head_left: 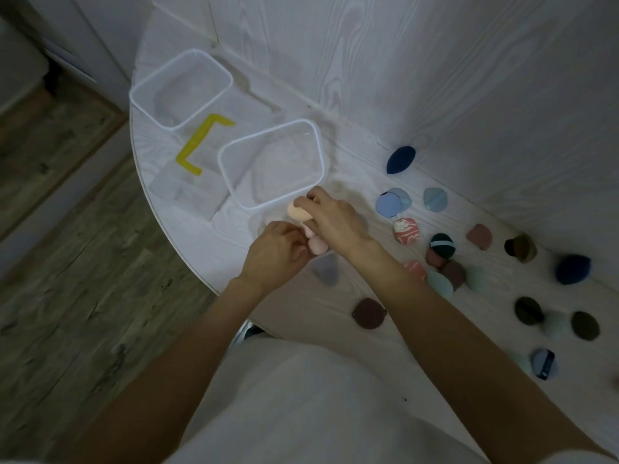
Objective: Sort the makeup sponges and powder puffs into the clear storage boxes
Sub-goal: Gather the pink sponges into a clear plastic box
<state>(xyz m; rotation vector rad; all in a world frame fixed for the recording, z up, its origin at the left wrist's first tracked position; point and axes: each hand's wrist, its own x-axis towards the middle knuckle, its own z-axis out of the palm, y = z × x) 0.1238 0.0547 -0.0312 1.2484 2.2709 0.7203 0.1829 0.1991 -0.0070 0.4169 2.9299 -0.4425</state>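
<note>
Two clear storage boxes stand on the white table: the far one [144, 95] at the back left, the near one [223, 169] in the middle. Neither holds anything that I can make out. My right hand [330, 219] grips a peach makeup sponge [296, 212] just in front of the near box's front rim. My left hand [274, 252] is curled beside a pale pink sponge [316, 246] that lies between my two hands; whether it holds that sponge is hidden. A grey sponge [326, 271] lies just below them.
Several sponges and puffs are scattered to the right: navy [400, 159], light blue [390, 203], red marbled [406, 230], brown [368, 313], olive [584, 325]. A yellow bracket-shaped piece [197, 142] and clear lids [187, 194] lie left of the near box. The table's curved edge [160, 226] drops to a wood floor.
</note>
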